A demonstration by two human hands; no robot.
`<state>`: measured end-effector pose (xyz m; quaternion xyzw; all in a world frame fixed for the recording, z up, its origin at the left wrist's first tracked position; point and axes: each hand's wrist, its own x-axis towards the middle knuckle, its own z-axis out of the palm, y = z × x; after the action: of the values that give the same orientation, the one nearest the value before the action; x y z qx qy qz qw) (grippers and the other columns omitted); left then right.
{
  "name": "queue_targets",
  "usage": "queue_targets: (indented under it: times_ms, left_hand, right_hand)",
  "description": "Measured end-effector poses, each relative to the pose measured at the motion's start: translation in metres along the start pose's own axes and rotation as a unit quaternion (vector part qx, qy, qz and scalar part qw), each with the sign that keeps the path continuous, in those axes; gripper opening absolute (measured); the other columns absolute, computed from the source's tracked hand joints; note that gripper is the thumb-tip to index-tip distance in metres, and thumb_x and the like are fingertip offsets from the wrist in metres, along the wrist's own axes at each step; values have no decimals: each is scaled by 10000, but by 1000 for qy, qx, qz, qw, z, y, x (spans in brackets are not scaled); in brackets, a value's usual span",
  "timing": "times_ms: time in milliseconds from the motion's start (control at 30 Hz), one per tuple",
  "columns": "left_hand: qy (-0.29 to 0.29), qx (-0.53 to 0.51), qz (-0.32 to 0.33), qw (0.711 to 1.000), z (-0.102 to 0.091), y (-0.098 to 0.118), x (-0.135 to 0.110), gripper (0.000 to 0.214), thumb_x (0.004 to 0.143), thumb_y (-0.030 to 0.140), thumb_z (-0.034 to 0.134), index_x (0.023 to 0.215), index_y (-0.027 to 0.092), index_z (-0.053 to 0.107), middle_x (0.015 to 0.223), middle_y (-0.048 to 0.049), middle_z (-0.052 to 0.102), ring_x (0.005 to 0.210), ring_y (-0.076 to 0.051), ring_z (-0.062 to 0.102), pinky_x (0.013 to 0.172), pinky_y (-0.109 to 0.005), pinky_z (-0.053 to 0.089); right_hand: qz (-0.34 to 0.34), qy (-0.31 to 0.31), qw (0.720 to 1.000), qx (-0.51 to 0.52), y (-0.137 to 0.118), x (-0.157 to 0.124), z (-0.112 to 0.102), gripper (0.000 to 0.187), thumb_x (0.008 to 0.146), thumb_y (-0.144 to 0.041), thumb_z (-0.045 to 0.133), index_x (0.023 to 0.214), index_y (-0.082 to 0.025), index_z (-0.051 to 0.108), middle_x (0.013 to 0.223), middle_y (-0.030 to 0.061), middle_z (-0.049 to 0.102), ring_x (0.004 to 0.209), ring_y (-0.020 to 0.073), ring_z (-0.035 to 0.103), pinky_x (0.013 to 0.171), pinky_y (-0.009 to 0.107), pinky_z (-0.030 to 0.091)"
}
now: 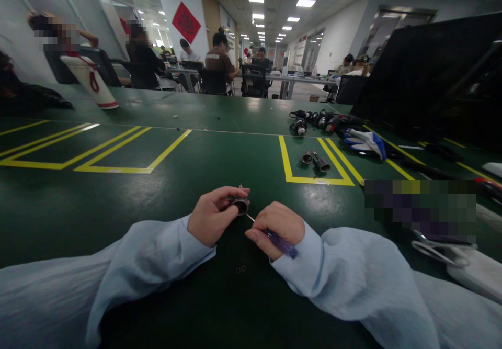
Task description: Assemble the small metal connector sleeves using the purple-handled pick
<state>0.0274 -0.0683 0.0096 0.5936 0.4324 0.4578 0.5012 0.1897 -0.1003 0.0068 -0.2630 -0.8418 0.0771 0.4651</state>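
My left hand (pixel 214 214) is closed around a small round metal part (pixel 240 204), held just above the green table (pixel 117 202). My right hand (pixel 279 226) grips a screwdriver with a purple handle (pixel 281 243). Its thin shaft points up and left, and the tip meets the metal part. Both wrists, in light blue sleeves, rest on the table near its front edge.
Two small metal cylinders (pixel 316 161) lie inside a yellow-taped box. Behind them sits a pile of black parts (pixel 314 120) and a white-and-blue glove (pixel 365 142). Two tiny rings (pixel 240 269) lie between my arms. Scissors (pixel 439 248) lie at right. A black screen (pixel 427 71) stands at right. Seated people fill the background.
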Motion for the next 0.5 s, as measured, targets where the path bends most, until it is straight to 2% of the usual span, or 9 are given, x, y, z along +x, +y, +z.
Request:
queue_targets:
  times_ms: [367,433,500]
  left_hand:
    - [4,-8,-2,1000,-1,-3,2,175,590,121,619,765,113,635,986,-107,677,798,-208,668,777,-361,537]
    - [2,-8,0,1000,-1,-4,2,172,592,121,620,763,114,636,980,-102,679,784,-201,669,779,-356,535]
    - [-1,-7,1,1000,-1,-6,2,165,596,121,618,760,116,637,972,-98,681,765,-192,671,786,-353,532]
  right_hand:
    - [12,-5,1000,-19,1,-4,6,188,792,-189,523,630,-116,585,585,57,619,567,135,557,573,270,440]
    - [40,9,999,16,-1,-5,4,191,791,-200,526,628,-121,586,577,51,612,554,129,537,570,272,428]
    - [94,17,990,100,-5,-5,-1,246,803,-219,513,581,-132,575,542,38,587,531,116,514,556,262,411]
